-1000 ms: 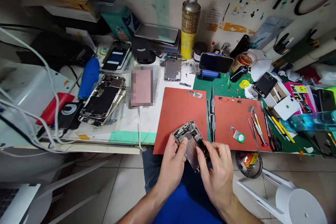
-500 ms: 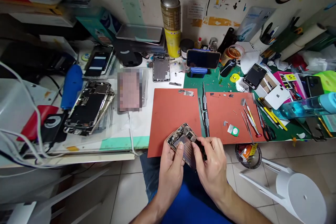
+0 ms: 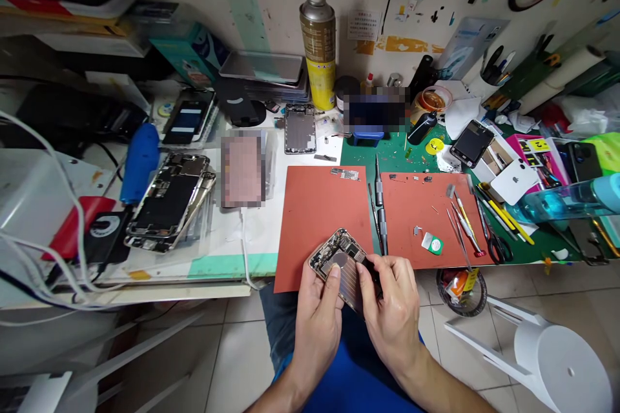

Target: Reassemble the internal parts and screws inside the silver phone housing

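Observation:
An opened smartphone (image 3: 345,266), its inner parts showing, is held tilted over the near edge of the left reddish-brown mat (image 3: 323,206). My left hand (image 3: 318,310) is closed around its left side, with the thumb lying on the inner face. On the other side, my right hand (image 3: 393,290) grips the right edge, thumb and fingers pressed close to the inner parts. Anything small between those fingertips is hidden. Right of the phone, a screwdriver (image 3: 380,200) and a thin dark tool lie between the two mats.
Tweezers (image 3: 465,232), scissors (image 3: 498,248) and small parts lie on and beside the right mat (image 3: 407,213). Another opened phone (image 3: 169,200) lies at the left. A spray can (image 3: 318,48) stands at the back. Below the table edge hangs a small bin (image 3: 461,290).
The view has shifted slightly, so the bench appears a little lower and further right. Both hands keep nearly the same hold on the phone.

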`<action>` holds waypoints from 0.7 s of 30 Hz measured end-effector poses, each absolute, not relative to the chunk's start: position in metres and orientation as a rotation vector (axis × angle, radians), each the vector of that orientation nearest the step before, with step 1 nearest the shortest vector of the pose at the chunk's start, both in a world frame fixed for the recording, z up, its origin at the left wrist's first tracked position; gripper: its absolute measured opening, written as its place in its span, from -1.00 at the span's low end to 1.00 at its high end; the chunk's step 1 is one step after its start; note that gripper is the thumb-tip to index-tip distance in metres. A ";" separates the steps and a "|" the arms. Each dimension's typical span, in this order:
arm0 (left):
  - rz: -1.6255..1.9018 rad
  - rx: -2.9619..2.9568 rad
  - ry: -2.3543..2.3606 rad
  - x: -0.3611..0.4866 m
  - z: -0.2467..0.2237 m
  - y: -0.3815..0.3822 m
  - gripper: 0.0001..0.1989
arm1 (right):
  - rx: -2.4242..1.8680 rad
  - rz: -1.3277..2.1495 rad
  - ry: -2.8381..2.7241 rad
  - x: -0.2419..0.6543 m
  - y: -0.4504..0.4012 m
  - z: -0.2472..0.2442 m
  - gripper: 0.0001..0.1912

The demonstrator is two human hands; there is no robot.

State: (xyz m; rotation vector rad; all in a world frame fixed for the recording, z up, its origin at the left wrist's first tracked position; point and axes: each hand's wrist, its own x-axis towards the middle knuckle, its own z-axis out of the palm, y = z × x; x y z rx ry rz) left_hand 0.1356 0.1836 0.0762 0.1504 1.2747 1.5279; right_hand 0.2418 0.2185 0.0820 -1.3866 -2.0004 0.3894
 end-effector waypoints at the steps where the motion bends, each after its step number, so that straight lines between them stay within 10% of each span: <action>1: 1.530 0.147 1.277 0.136 0.077 0.184 -0.59 | -1.386 0.386 -1.999 0.242 0.219 0.082 -0.86; 21: 1.545 0.082 1.225 0.139 0.080 0.186 -0.59 | -1.367 0.392 -1.990 0.245 0.218 0.080 -0.81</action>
